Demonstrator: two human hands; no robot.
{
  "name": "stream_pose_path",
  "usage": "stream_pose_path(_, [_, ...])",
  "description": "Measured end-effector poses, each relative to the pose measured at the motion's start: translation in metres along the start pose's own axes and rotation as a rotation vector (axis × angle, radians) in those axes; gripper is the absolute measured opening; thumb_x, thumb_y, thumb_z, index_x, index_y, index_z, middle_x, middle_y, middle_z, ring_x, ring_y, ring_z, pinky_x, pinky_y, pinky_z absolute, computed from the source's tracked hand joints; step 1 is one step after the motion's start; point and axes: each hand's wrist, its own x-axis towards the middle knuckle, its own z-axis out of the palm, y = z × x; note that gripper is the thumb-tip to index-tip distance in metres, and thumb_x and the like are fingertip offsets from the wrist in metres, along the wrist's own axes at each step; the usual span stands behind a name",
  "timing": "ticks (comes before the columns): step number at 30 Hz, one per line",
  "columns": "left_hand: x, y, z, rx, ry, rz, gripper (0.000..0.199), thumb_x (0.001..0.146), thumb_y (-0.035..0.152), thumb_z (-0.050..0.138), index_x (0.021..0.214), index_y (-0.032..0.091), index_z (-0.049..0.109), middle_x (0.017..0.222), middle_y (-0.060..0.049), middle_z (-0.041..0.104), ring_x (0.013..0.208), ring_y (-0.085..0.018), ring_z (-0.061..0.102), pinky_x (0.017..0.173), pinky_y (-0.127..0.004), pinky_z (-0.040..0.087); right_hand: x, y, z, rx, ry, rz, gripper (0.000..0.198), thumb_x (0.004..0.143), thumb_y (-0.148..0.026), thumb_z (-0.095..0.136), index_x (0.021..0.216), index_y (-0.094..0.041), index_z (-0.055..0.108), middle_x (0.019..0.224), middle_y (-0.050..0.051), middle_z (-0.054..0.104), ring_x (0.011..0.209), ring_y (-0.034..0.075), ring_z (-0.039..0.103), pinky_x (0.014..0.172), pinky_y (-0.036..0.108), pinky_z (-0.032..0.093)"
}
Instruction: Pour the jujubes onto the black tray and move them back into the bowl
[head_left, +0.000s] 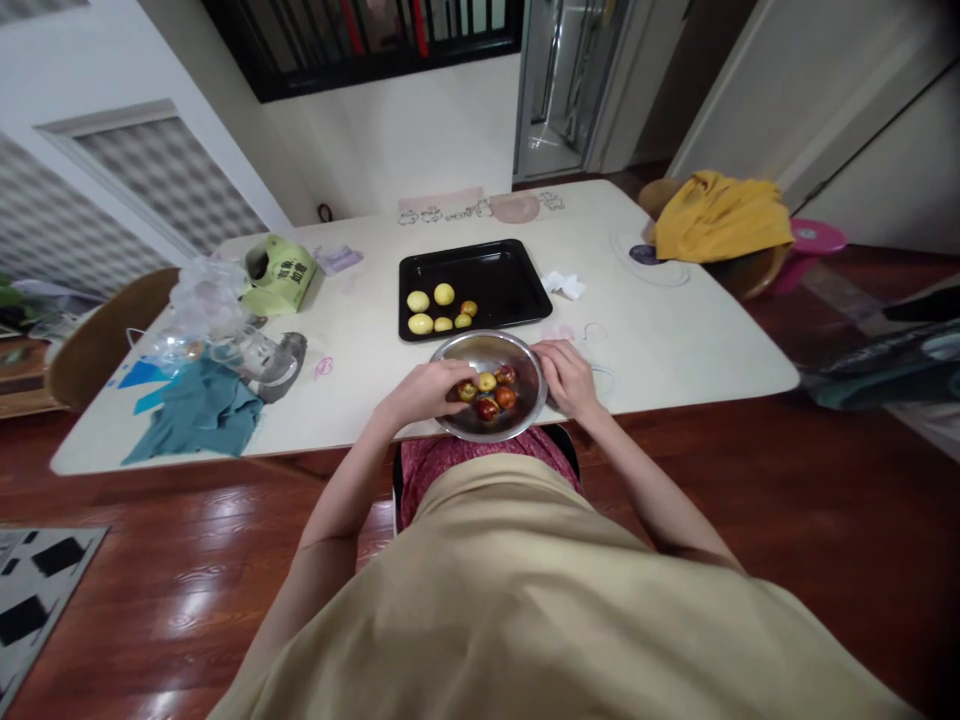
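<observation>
A shiny metal bowl (535,408) stands at the front edge of the table, with several small round fruits (505,397) in red, brown and yellow inside. My left hand (429,388) reaches over the bowl's left rim, its fingers closed at a yellow-brown fruit (467,391). Around the right rim, my right hand (567,374) is curled, steadying the bowl. Just behind the bowl lies a black baking tray (499,280). On its left part sit several yellow fruits (421,323) and a browner one (469,308).
White crumpled tissue (566,285) lies right of the tray. At the left are a green bag (281,272), clear plastic bags (206,295), a clear container (259,358) and a teal cloth (199,410). Yellow cloth (721,220) covers a chair at the right.
</observation>
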Motion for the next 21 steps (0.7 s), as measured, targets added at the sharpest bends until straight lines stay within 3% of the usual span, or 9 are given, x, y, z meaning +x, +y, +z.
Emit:
stream_pose_path(12, [0.004,0.0037,0.0043,0.056,-0.085,-0.011,0.027,0.087,0.015,0.081,0.112,0.022,0.073,0.113,-0.006,0.077,0.103,-0.026,0.074,0.088,-0.034,0.057,-0.001,0.0008,-0.0002,0.004,-0.016,0.029,0.042,0.114,-0.037,0.037,0.12,-0.022,0.075,0.111,0.014,0.077,0.105,0.03,0.072,0.095,0.05,0.06])
stream_pose_path(21, [0.0034,-0.0004,0.0091,0.025,-0.065,0.02,0.022,0.088,0.016,0.08,0.109,0.022,0.073,0.107,-0.005,0.077,0.099,-0.024,0.073,0.085,-0.033,0.055,-0.0014,0.001,-0.0003,-0.004,-0.015,0.021,0.041,0.115,-0.037,0.036,0.121,-0.022,0.075,0.111,0.013,0.078,0.105,0.029,0.073,0.094,0.048,0.061])
